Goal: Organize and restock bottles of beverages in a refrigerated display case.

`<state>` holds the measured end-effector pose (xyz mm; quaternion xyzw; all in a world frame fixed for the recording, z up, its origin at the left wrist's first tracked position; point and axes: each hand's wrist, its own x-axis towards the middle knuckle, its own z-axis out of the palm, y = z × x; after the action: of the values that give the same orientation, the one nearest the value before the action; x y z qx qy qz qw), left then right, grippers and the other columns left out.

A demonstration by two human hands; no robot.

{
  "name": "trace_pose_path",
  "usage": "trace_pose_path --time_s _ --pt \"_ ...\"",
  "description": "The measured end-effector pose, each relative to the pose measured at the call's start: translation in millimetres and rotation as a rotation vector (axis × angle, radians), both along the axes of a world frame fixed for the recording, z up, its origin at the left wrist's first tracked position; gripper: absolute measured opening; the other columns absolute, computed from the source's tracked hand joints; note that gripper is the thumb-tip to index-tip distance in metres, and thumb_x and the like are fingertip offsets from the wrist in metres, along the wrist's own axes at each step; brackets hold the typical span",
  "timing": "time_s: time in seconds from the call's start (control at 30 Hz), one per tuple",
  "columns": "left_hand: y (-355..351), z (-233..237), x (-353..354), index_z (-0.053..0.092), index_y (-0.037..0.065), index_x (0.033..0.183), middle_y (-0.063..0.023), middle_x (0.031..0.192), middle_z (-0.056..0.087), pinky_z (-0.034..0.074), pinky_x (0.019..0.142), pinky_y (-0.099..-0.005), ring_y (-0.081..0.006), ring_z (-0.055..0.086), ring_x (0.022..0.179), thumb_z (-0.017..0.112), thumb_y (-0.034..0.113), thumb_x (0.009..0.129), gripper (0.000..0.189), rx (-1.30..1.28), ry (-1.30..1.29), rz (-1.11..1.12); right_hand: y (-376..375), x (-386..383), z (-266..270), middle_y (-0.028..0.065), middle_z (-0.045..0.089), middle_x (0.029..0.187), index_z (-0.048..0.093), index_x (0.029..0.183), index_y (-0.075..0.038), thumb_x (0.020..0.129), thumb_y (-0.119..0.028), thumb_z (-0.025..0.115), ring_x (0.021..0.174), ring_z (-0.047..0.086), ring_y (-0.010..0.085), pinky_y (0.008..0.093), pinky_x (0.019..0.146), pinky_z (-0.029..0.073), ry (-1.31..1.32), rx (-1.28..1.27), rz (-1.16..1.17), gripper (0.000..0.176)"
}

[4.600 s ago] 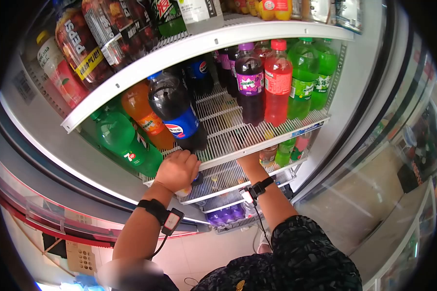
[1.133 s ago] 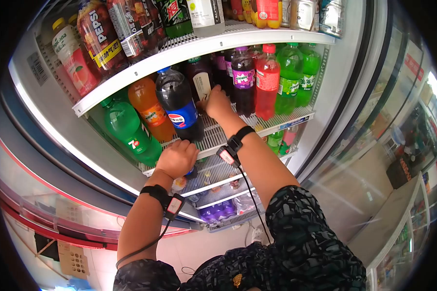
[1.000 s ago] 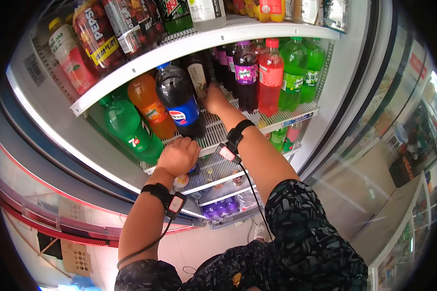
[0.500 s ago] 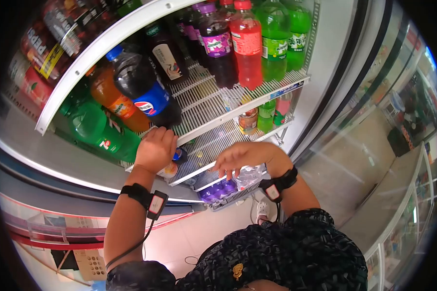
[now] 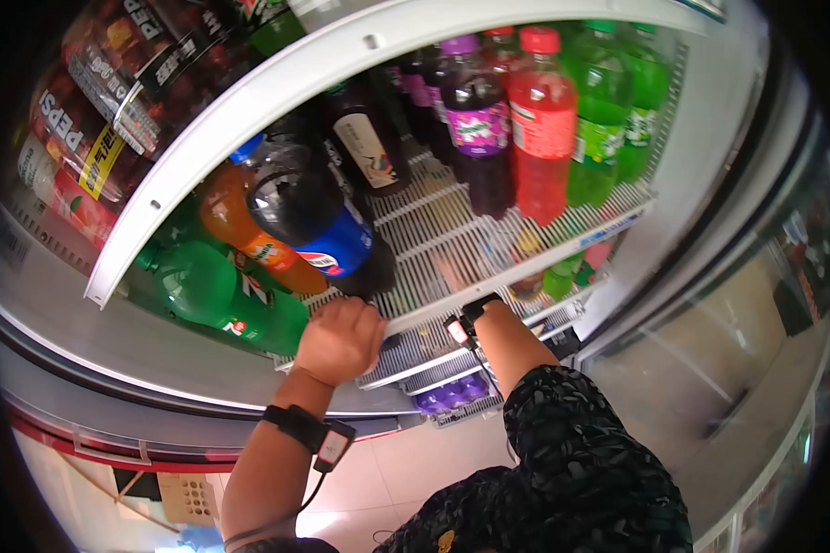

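My left hand is closed, its fingers curled over the front edge of the wire shelf in a drinks fridge. Just beyond those knuckles, a large cola bottle with a blue label leans left. Beside it are an orange soda bottle and a green 7UP bottle, both tilted. My right hand reaches beneath this shelf, showing only dimly through the wires, so its fingers and anything in them are hidden. A black strap with a small sensor circles each wrist.
Purple, red and green soda bottles stand at the right of the shelf. A dark bottle stands behind the cola. Pepsi bottles fill the shelf above. Purple-wrapped bottles lie at the bottom. A glass door is at right.
My right hand has moved from in front of the shelves to underneath the wire shelf. My left hand stays at the shelf edge. The view has shifted closer to the fridge.
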<state>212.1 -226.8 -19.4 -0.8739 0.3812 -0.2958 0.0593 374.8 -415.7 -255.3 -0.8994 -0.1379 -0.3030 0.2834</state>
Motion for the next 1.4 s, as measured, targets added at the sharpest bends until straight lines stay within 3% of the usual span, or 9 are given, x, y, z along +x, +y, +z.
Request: trace_pose_path --time_s 0.33,0.67,0.8,0.83,0.9,0.93,1.0,1.17,1.4 --pt "3 -1 -2 0.059 0.007 0.080 -0.0105 0.082 0.056 0.052 0.063 -0.0403 -0.0303 0.058 0.075 0.071 0.022 0.077 0.020 -0.016 0.102 0.025 8 20 -10 0.0176 0.070 0.101 0.064 0.118 -0.005 0.082 -0.036 0.070 0.088 0.068 0.0359 0.0437 0.082 0.054 0.095 0.009 -0.028 0.048" --pt "2 -3 0 0.058 0.009 0.078 -0.0076 0.079 0.056 0.055 0.060 -0.0378 -0.0254 0.060 0.069 0.071 0.023 0.079 0.019 -0.047 0.002 0.005 -10 -62 26 0.0156 0.071 0.098 0.065 0.116 -0.005 0.080 -0.037 0.072 0.088 0.069 0.0347 0.0427 0.083 0.054 0.140 0.250 0.180 0.049" --pt "2 -4 -3 0.058 0.009 0.078 -0.0088 0.079 0.056 0.054 0.062 -0.0391 -0.0277 0.060 0.071 0.069 0.022 0.081 0.017 -0.042 0.003 0.012 -31 -122 30 0.0118 0.073 0.100 0.065 0.117 -0.002 0.074 -0.033 0.081 0.095 0.071 0.0240 0.0354 0.085 0.055 0.553 0.653 0.313 0.056" --pt "2 -5 -2 0.058 0.009 0.079 -0.0093 0.080 0.056 0.054 0.063 -0.0397 -0.0292 0.060 0.073 0.069 0.021 0.081 0.017 -0.047 0.005 0.014 -38 -136 38 0.0123 0.073 0.105 0.064 0.120 -0.002 0.076 -0.025 0.081 0.097 0.071 0.0238 0.0367 0.084 0.056 0.692 0.728 0.395 0.052" --pt "3 -4 0 0.057 0.008 0.078 -0.0085 0.078 0.057 0.056 0.062 -0.0389 -0.0272 0.062 0.071 0.068 0.022 0.082 0.018 -0.053 -0.009 -0.004 -50 -166 47 0.0126 0.071 0.109 0.059 0.127 -0.002 0.079 -0.022 0.078 0.095 0.071 0.0269 0.0400 0.084 0.057 1.107 1.203 0.466 0.056" --pt "4 -6 1 0.057 0.008 0.078 -0.0086 0.078 0.057 0.056 0.063 -0.0390 -0.0274 0.062 0.071 0.067 0.022 0.083 0.018 -0.038 -0.024 -0.004 -58 -180 42 0.0126 0.071 0.109 0.059 0.127 -0.002 0.079 -0.022 0.078 0.095 0.071 0.0269 0.0400 0.084 0.057 1.111 1.201 0.446 0.056" --pt "3 -5 -1 0.057 0.008 0.078 -0.0087 0.077 0.057 0.056 0.065 -0.0394 -0.0280 0.062 0.072 0.065 0.022 0.085 0.018 -0.029 -0.037 0.004 -77 -205 38 0.0158 0.064 0.125 0.047 0.138 -0.003 0.081 -0.020 0.074 0.104 0.068 0.0299 0.0471 0.091 0.055 1.337 1.605 0.833 0.065" --pt "3 -11 0 0.057 0.008 0.078 -0.0087 0.077 0.057 0.056 0.065 -0.0398 -0.0285 0.063 0.073 0.065 0.023 0.086 0.019 -0.055 -0.070 0.003 -105 -263 52 0.0133 0.059 0.132 0.044 0.141 -0.001 0.076 -0.019 0.078 0.118 0.061 0.0273 0.0437 0.098 0.050 1.154 1.541 0.997 0.076" --pt "3 -10 2 0.059 0.008 0.080 -0.0087 0.078 0.058 0.056 0.064 -0.0395 -0.0282 0.064 0.074 0.065 0.025 0.088 0.020 -0.046 -0.083 0.019 -128 -256 155 0.0107 0.057 0.135 0.041 0.143 -0.002 0.068 -0.020 0.086 0.123 0.057 0.0232 0.0394 0.106 0.044 0.855 1.203 1.065 0.089"
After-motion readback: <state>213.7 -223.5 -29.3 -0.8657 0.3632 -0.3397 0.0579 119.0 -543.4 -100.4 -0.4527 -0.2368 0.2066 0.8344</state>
